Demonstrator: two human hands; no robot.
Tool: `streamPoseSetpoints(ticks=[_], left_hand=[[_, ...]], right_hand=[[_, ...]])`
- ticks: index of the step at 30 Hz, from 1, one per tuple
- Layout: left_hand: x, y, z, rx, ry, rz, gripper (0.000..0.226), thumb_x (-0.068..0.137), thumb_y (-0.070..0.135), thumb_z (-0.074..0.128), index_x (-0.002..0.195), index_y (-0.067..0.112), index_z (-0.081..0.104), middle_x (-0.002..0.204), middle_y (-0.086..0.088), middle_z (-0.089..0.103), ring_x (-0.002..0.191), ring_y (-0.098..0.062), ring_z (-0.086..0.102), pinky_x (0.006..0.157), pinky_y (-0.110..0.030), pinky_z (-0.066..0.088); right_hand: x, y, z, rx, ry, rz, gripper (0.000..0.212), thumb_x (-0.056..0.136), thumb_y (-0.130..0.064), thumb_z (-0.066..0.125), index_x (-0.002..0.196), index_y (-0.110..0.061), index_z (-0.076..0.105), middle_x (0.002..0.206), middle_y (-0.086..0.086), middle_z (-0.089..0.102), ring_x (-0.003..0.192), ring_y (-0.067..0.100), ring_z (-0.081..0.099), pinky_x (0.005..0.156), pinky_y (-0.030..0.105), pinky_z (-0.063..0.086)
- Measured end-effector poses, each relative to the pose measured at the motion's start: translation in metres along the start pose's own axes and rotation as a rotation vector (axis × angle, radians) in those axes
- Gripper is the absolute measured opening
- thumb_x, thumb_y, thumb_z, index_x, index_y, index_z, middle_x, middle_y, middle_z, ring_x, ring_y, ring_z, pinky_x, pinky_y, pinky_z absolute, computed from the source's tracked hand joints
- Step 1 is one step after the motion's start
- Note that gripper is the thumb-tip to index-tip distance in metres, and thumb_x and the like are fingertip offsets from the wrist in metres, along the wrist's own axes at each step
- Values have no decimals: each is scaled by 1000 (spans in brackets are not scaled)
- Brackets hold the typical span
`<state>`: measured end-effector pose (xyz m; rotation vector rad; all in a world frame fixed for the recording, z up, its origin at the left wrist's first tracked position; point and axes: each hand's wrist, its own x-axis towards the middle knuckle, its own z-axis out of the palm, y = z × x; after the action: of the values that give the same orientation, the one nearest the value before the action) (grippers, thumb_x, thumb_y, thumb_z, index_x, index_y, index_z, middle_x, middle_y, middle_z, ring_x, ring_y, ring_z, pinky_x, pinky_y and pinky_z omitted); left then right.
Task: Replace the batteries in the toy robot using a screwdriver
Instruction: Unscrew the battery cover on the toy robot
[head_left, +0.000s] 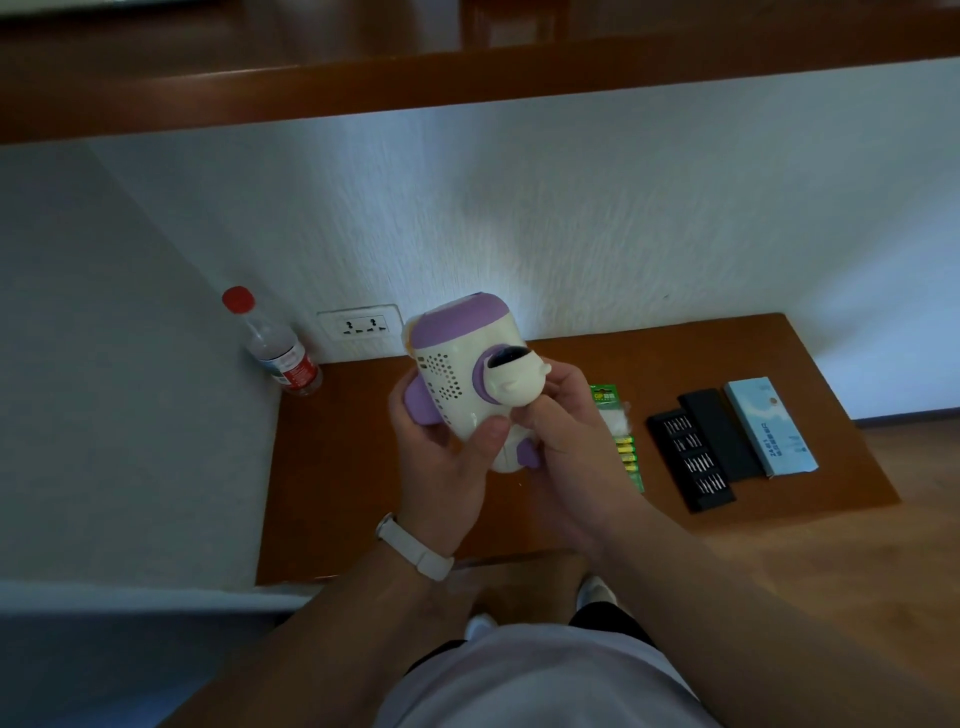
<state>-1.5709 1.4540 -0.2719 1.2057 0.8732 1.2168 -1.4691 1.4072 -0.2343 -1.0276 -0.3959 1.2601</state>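
A white and purple toy robot is held up above the low wooden table, tilted, with its speaker holes facing me. My left hand grips its body from the left and below, thumb on its lower part. My right hand holds its side arm and lower right. A green pack of batteries lies on the table just right of my hands. Further right lies an open black screwdriver bit case with its black lid beside it.
A light blue box lies at the table's right end. A clear bottle with a red cap stands in the back left corner. A wall socket sits behind the table. My feet show on the wooden floor below.
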Motion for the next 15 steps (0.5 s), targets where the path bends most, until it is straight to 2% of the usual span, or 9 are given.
streamPoseSetpoints(ticks=[4, 7, 12, 15], left_hand=[[4, -1, -3, -20, 4, 5, 78, 68, 27, 77, 132, 15, 33, 127, -5, 58, 110, -11, 65, 84, -23, 55], [3, -5, -5, -16, 31, -20, 78, 69, 29, 77, 133, 17, 34, 127, -4, 59, 111, -12, 66, 83, -23, 56], [3, -13, -9, -20, 89, -63, 86, 66, 32, 79, 136, 10, 34, 127, -4, 59, 110, -11, 66, 81, -22, 56], [1, -19, -11, -14, 105, -75, 81, 64, 33, 80, 132, 18, 38, 126, -2, 60, 110, -11, 67, 81, -22, 56]], right_hand=[[1, 0, 5, 25, 15, 8, 47, 73, -9, 63, 119, -16, 56, 121, 13, 63, 111, 31, 63, 89, 47, 55], [4, 2, 11, 30, 51, 27, 47, 70, -10, 62, 117, -15, 56, 115, 10, 66, 105, 26, 67, 80, 40, 56], [9, 7, 14, 9, 84, 106, 37, 87, 0, 56, 120, -14, 54, 116, 10, 65, 102, 24, 68, 77, 38, 58], [12, 9, 15, 12, 108, 125, 36, 87, 0, 54, 121, -14, 54, 115, 9, 66, 99, 23, 69, 73, 36, 59]])
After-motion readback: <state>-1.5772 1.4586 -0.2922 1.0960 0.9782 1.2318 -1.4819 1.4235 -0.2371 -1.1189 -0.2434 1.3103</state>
